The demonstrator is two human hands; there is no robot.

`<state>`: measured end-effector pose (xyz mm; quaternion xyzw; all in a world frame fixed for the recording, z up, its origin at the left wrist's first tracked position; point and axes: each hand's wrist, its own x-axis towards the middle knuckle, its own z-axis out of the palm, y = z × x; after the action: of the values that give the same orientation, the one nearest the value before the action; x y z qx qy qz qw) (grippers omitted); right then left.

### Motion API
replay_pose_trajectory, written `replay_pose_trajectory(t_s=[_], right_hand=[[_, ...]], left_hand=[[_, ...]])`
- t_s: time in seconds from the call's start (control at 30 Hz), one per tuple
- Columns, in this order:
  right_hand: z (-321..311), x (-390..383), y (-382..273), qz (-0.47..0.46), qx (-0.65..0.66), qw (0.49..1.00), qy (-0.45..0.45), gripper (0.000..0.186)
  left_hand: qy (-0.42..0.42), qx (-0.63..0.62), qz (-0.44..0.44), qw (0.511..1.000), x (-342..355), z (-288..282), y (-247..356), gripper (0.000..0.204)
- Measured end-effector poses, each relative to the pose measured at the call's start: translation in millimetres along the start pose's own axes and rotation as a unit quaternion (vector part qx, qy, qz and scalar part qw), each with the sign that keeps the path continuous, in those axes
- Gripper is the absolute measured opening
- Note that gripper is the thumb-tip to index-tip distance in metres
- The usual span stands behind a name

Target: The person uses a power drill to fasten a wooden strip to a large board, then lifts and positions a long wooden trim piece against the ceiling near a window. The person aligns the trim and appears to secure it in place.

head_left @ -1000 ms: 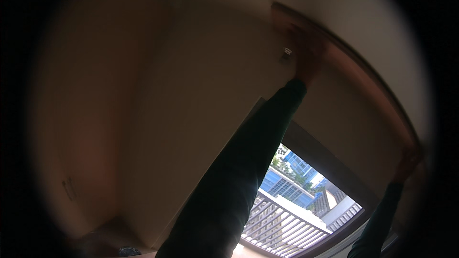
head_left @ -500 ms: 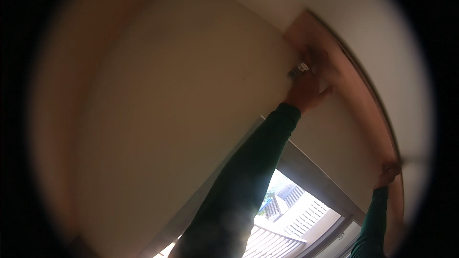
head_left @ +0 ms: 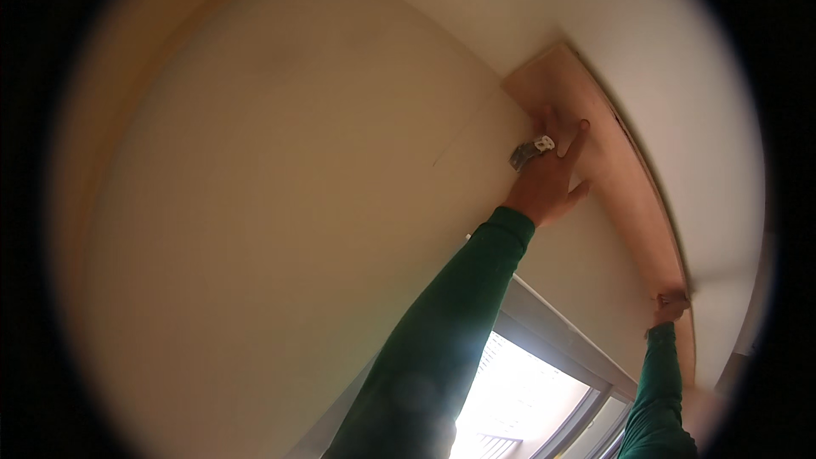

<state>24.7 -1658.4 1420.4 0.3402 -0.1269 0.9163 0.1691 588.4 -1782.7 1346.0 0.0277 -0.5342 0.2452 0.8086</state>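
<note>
A long pinkish-brown board (head_left: 625, 195) runs along the corner between a large cream surface and a paler one. My left hand (head_left: 552, 174), in a green sleeve, reaches up to the board's upper part. Its index finger is stretched out with the tip against the board, and the thumb is spread. In its other fingers is a small grey-and-white object (head_left: 533, 153) whose kind does not show clearly. Farther right and lower, my right hand (head_left: 671, 308) is against the board near its lower end. The fingers there are bent closed; what they hold is too small to make out.
A bright window (head_left: 531, 391) with a grey frame is below, between my arms. The cream surface (head_left: 280, 170) fills the left and middle, with a thin dark line on it. A pale surface (head_left: 680, 119) borders the board's outer edge.
The view has shifted and become sharper and brighter. My left hand stays by the upper part of the board, its index finger now clearly against it. The right hand remains near the lower end.
</note>
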Motion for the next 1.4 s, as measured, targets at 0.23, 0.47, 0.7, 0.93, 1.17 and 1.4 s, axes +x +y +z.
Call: replay_pose_trajectory(t_s=[0.23,0.47,0.7,0.93,1.17,1.4], right_hand=[[3.6,11.5,-5.9,0.012,0.01,1.0,0.001,0.073],[3.9,7.6,-0.1,-0.001,0.025,0.999,-0.048,0.074],[12.2,1.2,-3.4,0.061,0.061,0.996,-0.02,0.065],[13.0,0.4,-11.4,0.071,0.073,0.991,-0.088,0.075],[12.0,-22.7,-14.5,0.09,0.052,0.991,-0.082,0.092],[14.2,-36.6,-23.5,0.076,0.042,0.991,-0.099,0.097]], left_hand=[[-0.031,0.007,-0.014,0.999,-1.7,-6.4,2.5,0.094],[-0.017,-0.011,-0.024,1.0,-2.8,-6.1,4.8,0.091],[-0.044,0.016,-0.037,0.998,0.0,-8.3,6.4,0.088],[-0.023,-0.004,-0.033,0.999,1.4,-6.2,6.6,0.093],[-0.05,0.031,-0.034,0.998,1.5,-2.5,7.5,0.09],[-0.047,0.05,-0.029,0.997,4.8,-3.0,10.4,0.09]])
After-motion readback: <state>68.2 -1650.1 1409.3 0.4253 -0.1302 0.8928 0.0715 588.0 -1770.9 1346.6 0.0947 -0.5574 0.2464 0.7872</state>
